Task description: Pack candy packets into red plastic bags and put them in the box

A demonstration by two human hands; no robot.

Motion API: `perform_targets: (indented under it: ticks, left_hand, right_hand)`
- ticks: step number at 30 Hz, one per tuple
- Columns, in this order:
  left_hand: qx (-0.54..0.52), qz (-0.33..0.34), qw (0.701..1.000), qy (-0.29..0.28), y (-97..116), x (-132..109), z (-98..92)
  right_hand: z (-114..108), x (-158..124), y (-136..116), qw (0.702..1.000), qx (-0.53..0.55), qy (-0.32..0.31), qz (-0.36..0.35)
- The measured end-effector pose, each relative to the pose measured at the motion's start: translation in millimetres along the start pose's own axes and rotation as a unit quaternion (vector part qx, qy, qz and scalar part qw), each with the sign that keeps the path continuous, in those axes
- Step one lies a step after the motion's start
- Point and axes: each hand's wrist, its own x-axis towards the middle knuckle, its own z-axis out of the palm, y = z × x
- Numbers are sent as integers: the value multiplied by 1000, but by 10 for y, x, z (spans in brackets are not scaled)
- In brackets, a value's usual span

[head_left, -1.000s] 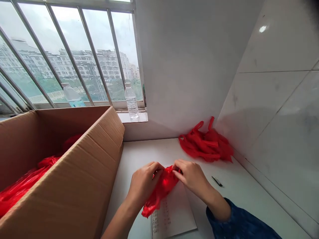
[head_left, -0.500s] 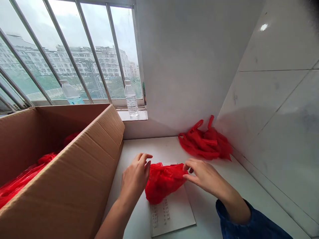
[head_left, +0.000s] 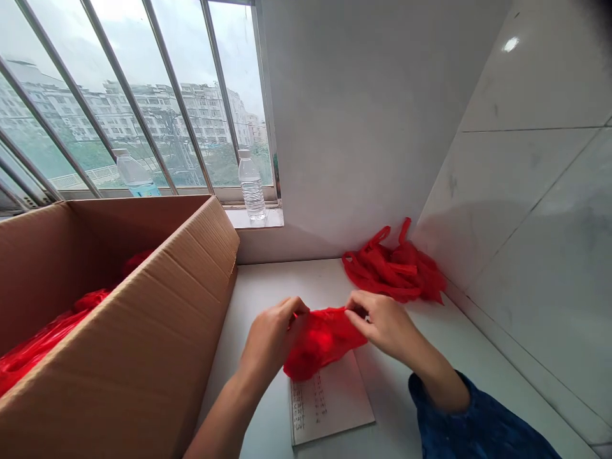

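Note:
Between both hands is a thin, crumpled red plastic bag, its upper edge drawn fairly straight. My left hand pinches the bag's top left corner, the fingertips partly hidden behind the knuckles. At the opposite end of that edge, my right hand grips it between thumb and fingers. Beneath the bag lies a white board or pad with columns of handwritten marks; its upper part is covered.
A big open cardboard box with red plastic inside stands at left. Near the wall corner lies a heap of red bags with handles. Clear bottles, one on the sill and one farther left, stand by the barred window.
Both hands have closed on the bag's upper edge, where their fingers were looser before. The bag is pulled straighter along the top and sits slightly higher over the board.

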Motion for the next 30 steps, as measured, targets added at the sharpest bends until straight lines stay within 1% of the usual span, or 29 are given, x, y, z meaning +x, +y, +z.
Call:
perform_targets:
  ticks: [3, 5, 6, 7, 9, 11, 12, 13, 14, 15, 17, 19, 20, 22, 23, 24, 25, 26, 28, 29, 30]
  left_hand:
    - [4, -64, 995, 74, -9, -7, -132]
    - [31, -100, 990, 98, -1, -9, -181]
    - [41, -98, 989, 103, 6, -11, -185]
    - [45, -75, 991, 105, 17, -12, -177]
    - [38, 15, 995, 88, 47, -17, -138]
    - [34, 101, 994, 37, 84, -23, -94]
    - [37, 124, 992, 7, 103, -27, -79]
    - [43, 130, 990, -16, 120, -31, -71]
    - [50, 126, 990, -27, 133, -35, -71]
    - [55, 114, 992, -22, 140, -39, -78]
    - [47, 77, 996, 21, 131, -43, -107]
    - [8, 32, 996, 85, 91, -40, -148]
    - [-20, 10, 993, 120, 64, -37, -172]
    - [-75, -29, 978, 193, 19, -32, -220]
    - [-102, -39, 969, 220, 10, -34, -243]
    - [-130, -37, 963, 233, 15, -39, -264]
    - [-155, -24, 961, 229, 36, -49, -282]
    - [-175, -4, 962, 208, 72, -64, -298]
    - [-191, 48, 970, 143, 172, -106, -323]
    - [-187, 72, 973, 118, 225, -131, -336]
    - [-178, 92, 974, 108, 274, -157, -350]
  right_hand:
    - [-212, -44, 123, 997, -22, 13, 68]
    - [-279, -75, 161, 994, -37, 8, 101]
    - [-281, -86, 158, 994, -35, 6, 104]
    - [-261, -93, 138, 995, -24, 6, 95]
    - [-171, -92, 53, 998, 16, 1, 58]
    - [-55, -76, -67, 998, 47, -13, 26]
    - [-4, -66, -124, 998, 52, -23, 14]
    - [33, -55, -169, 998, 52, -31, 4]
    - [53, -46, -196, 998, 53, -37, -6]
    - [52, -38, -200, 997, 59, -39, -18]
    - [-6, -30, -141, 995, 87, -26, -38]
    - [-120, -32, -12, 993, 110, 12, -37]
    - [-185, -39, 61, 993, 111, 39, -24]
    - [-305, -64, 187, 991, 99, 83, 23]
    - [-353, -81, 225, 990, 98, 90, 45]
    - [-390, -100, 240, 989, 105, 86, 61]
    - [-417, -118, 232, 988, 120, 72, 69]
    - [-434, -136, 205, 986, 139, 54, 70]
    - [-450, -162, 115, 983, 173, 30, 62]
    - [-453, -170, 70, 981, 180, 32, 60]
    - [-456, -176, 33, 981, 178, 45, 62]
